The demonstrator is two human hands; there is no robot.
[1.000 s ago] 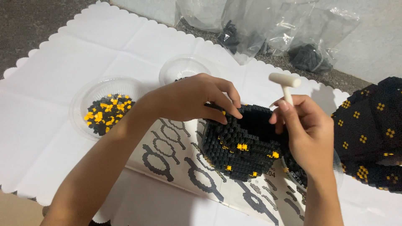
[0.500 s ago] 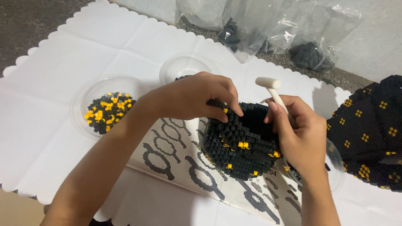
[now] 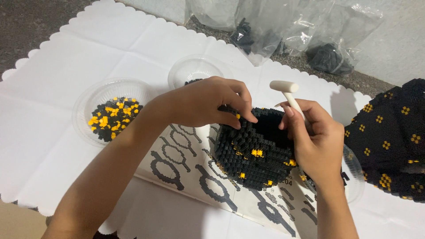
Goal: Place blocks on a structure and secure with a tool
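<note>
A white paper sheet with a scalloped edge [image 3: 66,53] covers the work surface, seen from above. Toward its left edge sits a clear plastic bowl [image 3: 88,99] holding small black and yellow building blocks [image 3: 110,121]. Just right of it, nearer the sheet's far edge, stands a second clear bowl [image 3: 195,68] with a few black blocks showing behind the left hand.

The left hand [image 3: 203,102] reaches in from the lower left, fingers curled, and pinches a tiny piece against the near-left rim of a hollow black block model [image 3: 254,152] dotted with yellow. The model stands in the middle of the sheet on a printed instruction sheet [image 3: 186,163] with black chain-link diagrams.

The right hand [image 3: 316,141] is closed around a small white plastic hammer [image 3: 285,88], whose head sticks up above the fingers; the hand rests against the model's right rim.

Beyond the sheet's far edge lie crumpled clear plastic bags [image 3: 283,26] with dark blocks inside. At the right edge stands a larger black block structure [image 3: 389,137] patterned with yellow flower-like dots, just beside the right hand.
</note>
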